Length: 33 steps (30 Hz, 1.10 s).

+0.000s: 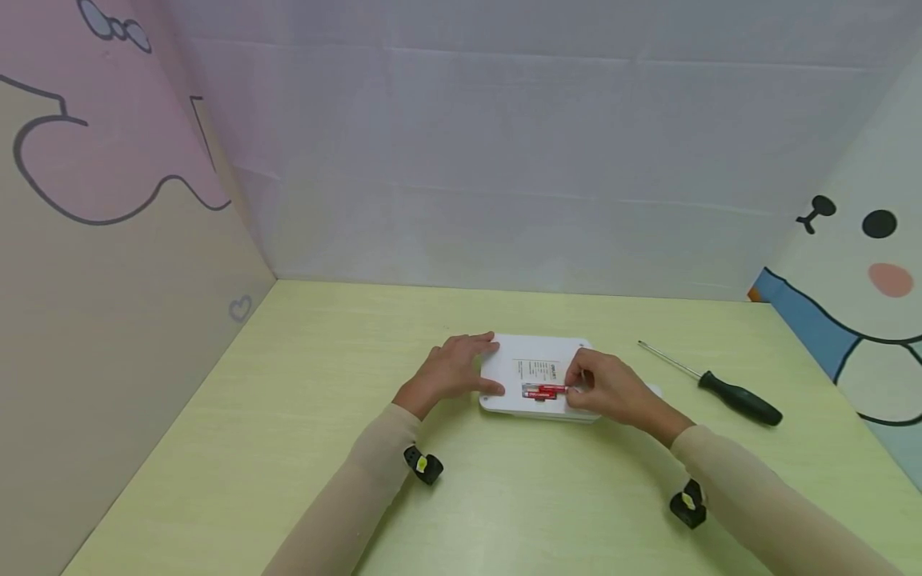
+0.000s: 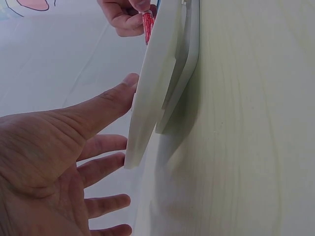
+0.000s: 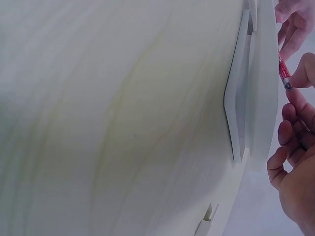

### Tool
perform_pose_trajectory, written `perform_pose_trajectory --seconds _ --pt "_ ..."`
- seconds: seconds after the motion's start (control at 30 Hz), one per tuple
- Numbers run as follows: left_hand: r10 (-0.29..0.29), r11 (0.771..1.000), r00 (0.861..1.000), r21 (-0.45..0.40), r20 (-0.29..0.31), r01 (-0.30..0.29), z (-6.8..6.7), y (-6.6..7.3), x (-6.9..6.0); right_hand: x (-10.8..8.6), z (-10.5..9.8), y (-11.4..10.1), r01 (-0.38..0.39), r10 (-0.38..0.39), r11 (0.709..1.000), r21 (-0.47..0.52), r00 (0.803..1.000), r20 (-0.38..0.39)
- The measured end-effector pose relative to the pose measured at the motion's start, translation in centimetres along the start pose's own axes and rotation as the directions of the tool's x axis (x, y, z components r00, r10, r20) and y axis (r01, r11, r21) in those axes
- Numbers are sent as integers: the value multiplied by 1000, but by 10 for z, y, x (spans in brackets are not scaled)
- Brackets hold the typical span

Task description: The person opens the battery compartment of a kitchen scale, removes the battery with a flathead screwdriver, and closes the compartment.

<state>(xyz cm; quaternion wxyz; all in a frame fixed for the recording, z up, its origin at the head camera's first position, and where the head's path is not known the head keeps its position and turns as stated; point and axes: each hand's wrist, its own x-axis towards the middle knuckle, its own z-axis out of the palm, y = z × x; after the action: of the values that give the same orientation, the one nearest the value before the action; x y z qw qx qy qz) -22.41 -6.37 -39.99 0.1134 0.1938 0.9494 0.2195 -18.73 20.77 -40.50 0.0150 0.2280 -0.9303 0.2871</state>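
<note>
A flat white device with rounded corners lies on the table, its printed label and battery compartment facing up. One red battery sits in the compartment. My right hand pinches a second red battery between thumb and index finger, by its end, at the compartment's right side. Whether this one is fully seated cannot be told. My left hand rests at the device's left edge, with the thumb touching it and the fingers spread fairly straight in the left wrist view.
A screwdriver with a black handle lies right of the device, shaft pointing to the back left. A small white piece shows partly behind my right hand. Pale wall panels enclose the table's back and sides.
</note>
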Motion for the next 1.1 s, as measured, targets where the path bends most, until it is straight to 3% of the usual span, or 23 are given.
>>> perform_pose_trajectory --seconds 0.4,0.8,1.1 --pt "1 1000 1000 7 -3 -1 1 0 0 -6 -6 6 -5 7 999 51 1000 -29" --pt "-5 1000 1000 12 -5 6 0 1 -1 -29 -32 25 -58 61 998 37 995 -82" --pt "-2 1000 1000 14 -7 2 1 1 0 -61 -54 52 -193 188 980 -42 977 -105"
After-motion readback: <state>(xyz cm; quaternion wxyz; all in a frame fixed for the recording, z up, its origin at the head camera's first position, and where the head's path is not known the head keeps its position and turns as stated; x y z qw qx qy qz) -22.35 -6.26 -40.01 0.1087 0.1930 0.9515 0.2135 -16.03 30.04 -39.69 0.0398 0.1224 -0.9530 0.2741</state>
